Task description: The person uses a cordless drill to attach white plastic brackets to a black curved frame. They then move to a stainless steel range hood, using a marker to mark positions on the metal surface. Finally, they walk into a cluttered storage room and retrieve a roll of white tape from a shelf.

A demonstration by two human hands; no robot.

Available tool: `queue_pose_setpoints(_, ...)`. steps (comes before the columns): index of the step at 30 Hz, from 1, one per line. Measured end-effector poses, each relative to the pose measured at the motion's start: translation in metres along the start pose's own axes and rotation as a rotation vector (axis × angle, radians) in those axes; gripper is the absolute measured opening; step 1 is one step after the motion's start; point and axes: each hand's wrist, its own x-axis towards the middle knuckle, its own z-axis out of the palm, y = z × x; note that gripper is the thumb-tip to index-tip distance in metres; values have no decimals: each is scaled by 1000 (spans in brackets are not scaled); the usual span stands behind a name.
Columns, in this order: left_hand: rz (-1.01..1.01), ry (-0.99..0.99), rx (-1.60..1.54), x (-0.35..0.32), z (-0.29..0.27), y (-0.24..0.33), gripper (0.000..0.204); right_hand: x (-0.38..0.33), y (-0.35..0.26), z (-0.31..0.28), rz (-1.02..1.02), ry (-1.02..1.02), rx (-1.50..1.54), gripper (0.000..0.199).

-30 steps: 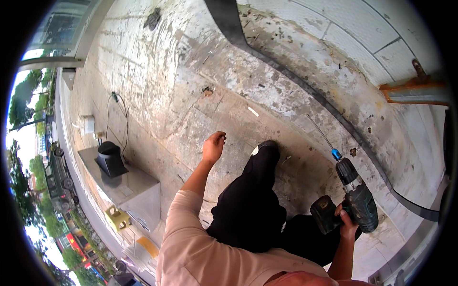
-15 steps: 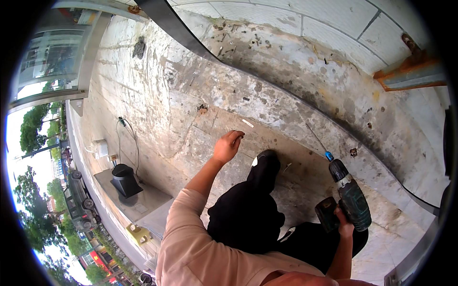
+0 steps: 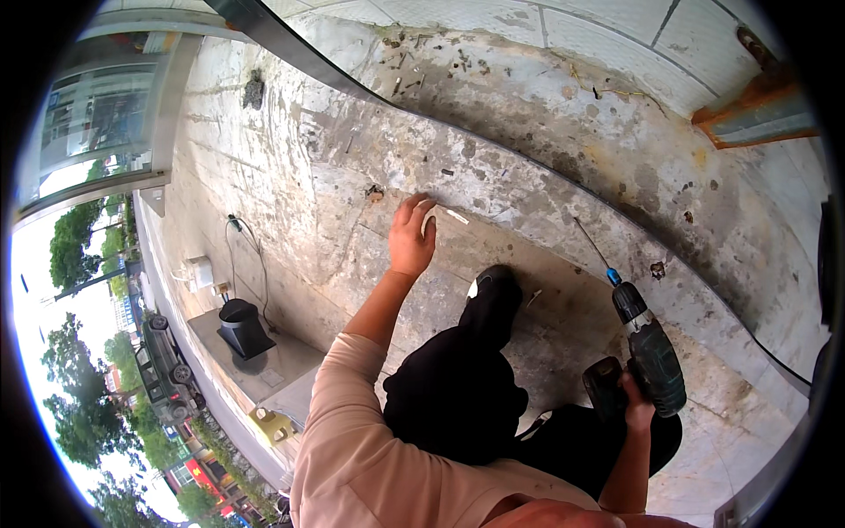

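Note:
My right hand [image 3: 637,403] grips a dark green and black cordless drill [image 3: 653,352] by its handle. A long thin bit [image 3: 591,239] with a blue collar sticks out of the chuck, its tip over the stained stone ledge. Bare and open, my left hand [image 3: 412,239] reaches forward, thumb apart from the fingers. Its fingertips are close to a small white stick-like piece [image 3: 457,216] lying at the foot of the ledge. Whether they touch the ledge I cannot tell.
A dark metal strip [image 3: 563,176] runs along the ledge. Rusty bracket [image 3: 757,114] stands at far right. Screws and debris [image 3: 440,62] lie by the tiled wall. At left are a black box-like object [image 3: 244,329], a cable [image 3: 264,264] and a yellow plastic stool [image 3: 271,426].
My left hand has moved forward toward the ledge and its fingers have opened from a closed pose. The right hand still holds the drill in nearly the same place.

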Motion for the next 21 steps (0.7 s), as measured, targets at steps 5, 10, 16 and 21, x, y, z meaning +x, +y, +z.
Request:
queue_pose_setpoints(5, 17, -77, 109, -6, 9, 3, 47, -1, -8, 5, 28, 17, 33, 8)
queue_pose_setpoints(10, 5, -62, 81, -6, 13, 6, 48, -3, -19, 10, 56, 17, 7, 8)
queue_pose_setpoints(16, 70, -110, 143, 12, -2, 19, 43, -3, -32, 15, 134, -1, 54, 3)
queue_pose_setpoints(21, 411, 80, 171, 126, -48, 73, 20, -12, 0, 11, 43, 35, -15, 3)
